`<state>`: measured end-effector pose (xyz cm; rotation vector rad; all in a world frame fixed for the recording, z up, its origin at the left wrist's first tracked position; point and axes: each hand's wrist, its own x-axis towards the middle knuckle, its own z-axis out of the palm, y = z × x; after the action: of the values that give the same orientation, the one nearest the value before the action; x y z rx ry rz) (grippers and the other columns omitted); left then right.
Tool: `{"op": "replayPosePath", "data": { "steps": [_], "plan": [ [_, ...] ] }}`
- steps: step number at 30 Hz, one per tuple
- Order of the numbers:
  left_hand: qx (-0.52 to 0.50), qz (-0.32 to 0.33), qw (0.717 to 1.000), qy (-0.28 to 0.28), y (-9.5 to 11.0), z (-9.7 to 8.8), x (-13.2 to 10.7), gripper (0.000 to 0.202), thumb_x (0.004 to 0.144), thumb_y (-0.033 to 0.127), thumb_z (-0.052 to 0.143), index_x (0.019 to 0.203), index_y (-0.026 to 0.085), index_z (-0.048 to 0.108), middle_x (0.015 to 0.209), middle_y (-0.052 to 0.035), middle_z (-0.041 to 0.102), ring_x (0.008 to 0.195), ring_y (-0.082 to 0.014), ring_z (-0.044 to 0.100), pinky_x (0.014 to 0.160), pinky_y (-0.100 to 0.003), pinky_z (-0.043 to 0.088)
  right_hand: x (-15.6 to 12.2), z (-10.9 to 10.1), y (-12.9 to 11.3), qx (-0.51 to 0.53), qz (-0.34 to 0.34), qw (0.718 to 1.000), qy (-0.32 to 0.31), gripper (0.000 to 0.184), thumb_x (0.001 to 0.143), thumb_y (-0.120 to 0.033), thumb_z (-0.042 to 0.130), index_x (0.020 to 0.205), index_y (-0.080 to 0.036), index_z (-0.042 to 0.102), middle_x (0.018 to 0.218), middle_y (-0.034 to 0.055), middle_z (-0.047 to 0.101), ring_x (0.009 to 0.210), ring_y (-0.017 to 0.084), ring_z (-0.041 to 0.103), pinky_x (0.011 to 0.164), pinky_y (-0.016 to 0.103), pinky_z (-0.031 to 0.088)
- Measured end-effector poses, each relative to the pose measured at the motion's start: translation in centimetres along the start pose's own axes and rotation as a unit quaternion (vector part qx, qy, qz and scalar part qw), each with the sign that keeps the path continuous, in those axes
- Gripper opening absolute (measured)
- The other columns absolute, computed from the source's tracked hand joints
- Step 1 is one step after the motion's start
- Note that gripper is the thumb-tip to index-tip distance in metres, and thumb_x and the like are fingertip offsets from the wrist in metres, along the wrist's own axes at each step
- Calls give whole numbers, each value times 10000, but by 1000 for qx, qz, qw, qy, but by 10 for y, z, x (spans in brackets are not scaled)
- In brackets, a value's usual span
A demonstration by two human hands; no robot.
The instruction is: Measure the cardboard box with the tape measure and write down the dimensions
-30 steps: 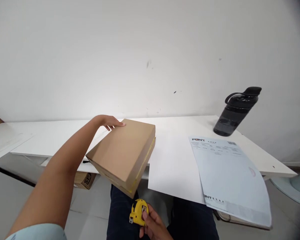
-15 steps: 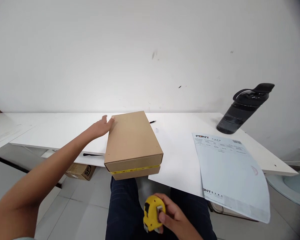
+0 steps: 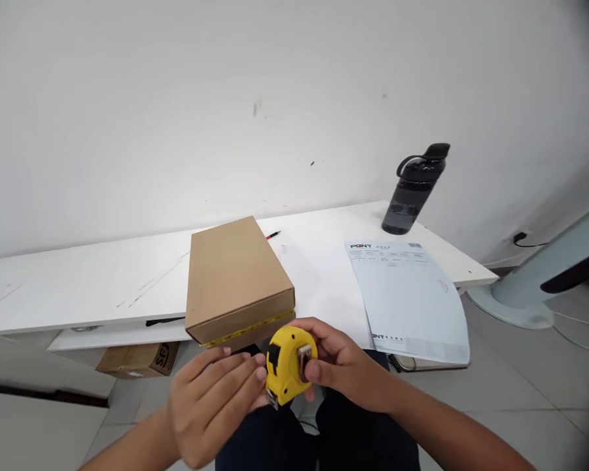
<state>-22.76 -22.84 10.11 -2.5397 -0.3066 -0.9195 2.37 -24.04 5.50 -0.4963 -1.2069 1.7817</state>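
A yellow tape measure [image 3: 287, 366] is held in my right hand [image 3: 341, 366], closed around its side with the thumb by the metal clip. Its metal end hook shows at the lower left of the case. My left hand [image 3: 218, 399] has its fingers stretched out side by side, their tips at the case's left edge; its thumb is mostly hidden. Just beyond both hands, a closed brown cardboard box [image 3: 238, 271] sits on the white table, its near end jutting over the edge. A yellow strip with markings [image 3: 248, 328] runs along the box's near side.
A printed paper sheet [image 3: 407, 301] hangs partly over the table edge at right. Behind it stands a dark water bottle [image 3: 410, 193]. A pen [image 3: 273, 234] lies beside the box. Below the tabletop at left is another cardboard box [image 3: 137, 360]. My legs are under the table.
My left hand has left the box's far left corner and come down to the tape measure. My right hand has raised the tape measure nearer the box. The view has swung right.
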Motion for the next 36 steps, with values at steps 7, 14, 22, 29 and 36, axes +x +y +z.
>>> {"op": "replayPosePath", "data": {
  "steps": [7,14,22,29,36],
  "plan": [
    [4,-4,1000,20,8,-10,8,339,857,349,772,1074,98,702,979,-94,798,1010,-180,740,1159,-411,456,-7,3,3,-18,-19,999,34,518,847,-431,794,1258,-247,537,1007,-1,631,675,64,622,639,216,569],
    [116,33,993,-2,-8,-18,13,233,970,106,513,1072,173,712,1107,-55,785,1024,-131,739,1273,-405,264,-10,12,-2,-62,-28,989,135,567,817,-479,805,1279,-262,558,971,4,656,628,86,617,637,258,573],
    [101,-375,917,90,-103,-31,-42,227,932,334,639,1148,273,608,1004,-10,797,923,-189,757,1042,-466,533,42,-94,-52,-282,-219,883,305,697,860,-550,723,1476,-312,502,1079,40,684,835,183,617,892,434,557],
    [-103,-559,818,85,-118,3,-75,451,878,536,659,1201,221,659,1151,-87,764,1137,-244,702,1069,-449,535,88,-123,-52,-366,-182,881,237,710,927,-575,613,1534,-255,433,1111,68,664,821,177,575,830,416,552],
    [1,-311,950,-38,-117,8,-71,515,1034,538,285,1333,293,626,1337,-63,688,1399,-262,519,1232,-528,283,98,-103,-45,-395,-192,875,205,685,939,-599,562,1538,-306,403,1246,83,628,891,201,584,884,439,543]
  ]
}}
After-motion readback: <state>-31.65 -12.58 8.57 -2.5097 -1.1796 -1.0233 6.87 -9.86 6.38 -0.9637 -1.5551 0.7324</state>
